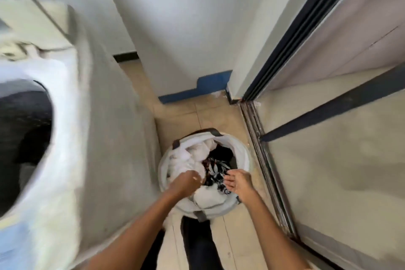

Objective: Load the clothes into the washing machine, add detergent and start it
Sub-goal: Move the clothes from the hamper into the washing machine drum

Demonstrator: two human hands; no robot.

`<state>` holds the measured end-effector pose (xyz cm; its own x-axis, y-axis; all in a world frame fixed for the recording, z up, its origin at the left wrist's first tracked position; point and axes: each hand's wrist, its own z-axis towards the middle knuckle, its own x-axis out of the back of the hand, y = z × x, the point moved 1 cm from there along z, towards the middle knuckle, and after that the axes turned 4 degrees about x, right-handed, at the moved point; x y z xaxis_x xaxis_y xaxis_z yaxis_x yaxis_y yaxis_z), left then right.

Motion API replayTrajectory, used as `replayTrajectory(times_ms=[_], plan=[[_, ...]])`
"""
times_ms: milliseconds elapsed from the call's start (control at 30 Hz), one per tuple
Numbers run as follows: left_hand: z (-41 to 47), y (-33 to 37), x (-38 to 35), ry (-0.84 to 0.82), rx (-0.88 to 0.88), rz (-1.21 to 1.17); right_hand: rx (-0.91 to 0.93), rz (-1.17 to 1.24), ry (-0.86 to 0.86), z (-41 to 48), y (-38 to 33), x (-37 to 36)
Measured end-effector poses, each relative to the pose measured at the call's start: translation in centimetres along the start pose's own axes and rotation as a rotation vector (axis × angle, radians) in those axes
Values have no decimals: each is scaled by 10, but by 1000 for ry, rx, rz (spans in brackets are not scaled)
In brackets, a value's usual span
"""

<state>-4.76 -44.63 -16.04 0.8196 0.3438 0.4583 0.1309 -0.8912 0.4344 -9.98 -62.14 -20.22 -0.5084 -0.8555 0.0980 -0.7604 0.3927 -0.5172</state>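
Note:
A round white laundry basket [242, 151] with dark handles stands on the floor below me. It holds white clothes [186, 160] and a black-and-white patterned garment [215, 170]. My left hand [186, 181] is curled inside the basket, gripping the white cloth at its near left. My right hand [237, 182] hovers over the basket's near right, fingers spread and relaxed, touching the patterned garment. The white top-loading washing machine [54, 138] fills the left side, its dark drum opening [22, 138] uncovered and blurred.
A white wall column [186, 28] with a blue skirting stands behind the basket. A sliding glass door with its dark frame and floor track [263, 160] runs along the right. The tiled floor [175, 116] between machine and door is narrow. My dark trouser leg [197, 243] is under the basket.

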Motion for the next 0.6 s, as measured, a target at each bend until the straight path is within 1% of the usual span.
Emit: replayTrajectory(times_ms=[67,133,267,333,400,433,467,533,600], plan=[[34,-17,-18,20,57,-28,2,-86,25,37,14,7],[71,-27,-42,29,84,-99,29,-241,68,83,27,19],[140,-19,-95,-55,58,-250,150,-768,78,173,53,48],[175,-16,-117,-109,105,-352,174,-1064,26,216,75,56],[204,-24,-137,-136,171,-388,161,-1318,-61,251,99,56],[215,-31,-146,-134,197,-373,132,-1367,-107,263,113,53],[226,-41,-154,-132,211,-354,100,-1366,-149,274,127,51],[243,-54,-166,-125,237,-339,70,-1266,-198,292,147,47],[255,-64,-175,-115,247,-374,114,-1120,-173,307,154,44]])
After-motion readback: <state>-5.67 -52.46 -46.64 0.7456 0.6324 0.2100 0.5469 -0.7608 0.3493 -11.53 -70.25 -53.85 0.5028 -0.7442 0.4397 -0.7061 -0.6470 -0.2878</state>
